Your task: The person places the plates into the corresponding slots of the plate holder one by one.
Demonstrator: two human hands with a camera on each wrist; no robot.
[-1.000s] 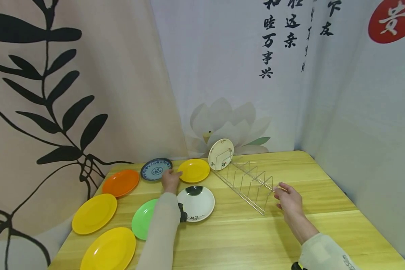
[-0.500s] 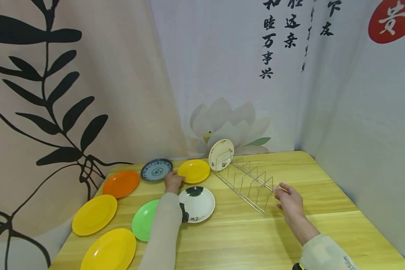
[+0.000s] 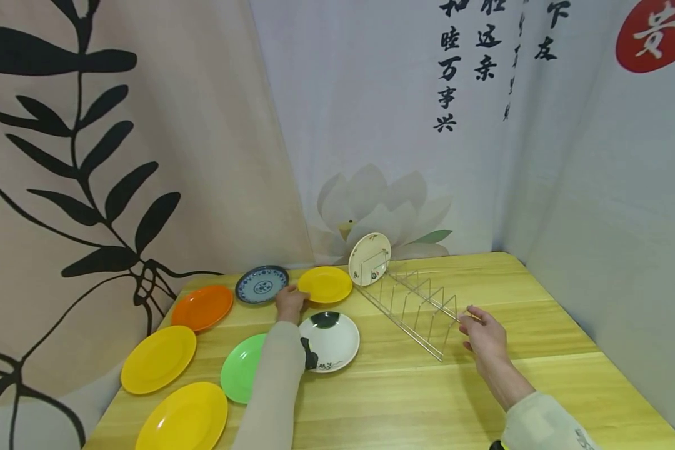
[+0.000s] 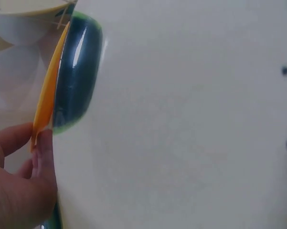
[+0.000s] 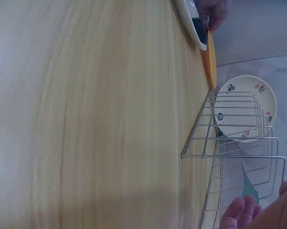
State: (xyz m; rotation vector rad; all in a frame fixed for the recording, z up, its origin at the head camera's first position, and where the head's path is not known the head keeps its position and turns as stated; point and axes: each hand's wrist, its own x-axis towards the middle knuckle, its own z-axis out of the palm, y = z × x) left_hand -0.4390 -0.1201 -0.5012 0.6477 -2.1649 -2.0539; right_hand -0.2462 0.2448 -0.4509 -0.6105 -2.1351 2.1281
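Observation:
My left hand [image 3: 289, 305] pinches the near-left rim of the small yellow plate [image 3: 326, 284]. In the left wrist view, thumb and fingers lie on either side of this plate's edge [image 4: 48, 90], and a white plate with a dark green patch [image 4: 181, 119] fills much of the picture. My right hand [image 3: 486, 334] holds the near right end of a wire dish rack [image 3: 398, 324]; its grip is partly cut off in the right wrist view. A cream floral plate [image 3: 369, 256] stands upright in the rack's far end.
A blue patterned plate [image 3: 261, 284] lies left of the left hand. An orange plate [image 3: 202, 307], a green plate [image 3: 242, 369] and two larger yellow plates lie along the wooden table's left side. Printed curtains [image 3: 382, 125] hang behind the table.
My left hand has shifted slightly right, from beside the blue plate's edge to the yellow plate's rim. The right hand and the rack stay in place.

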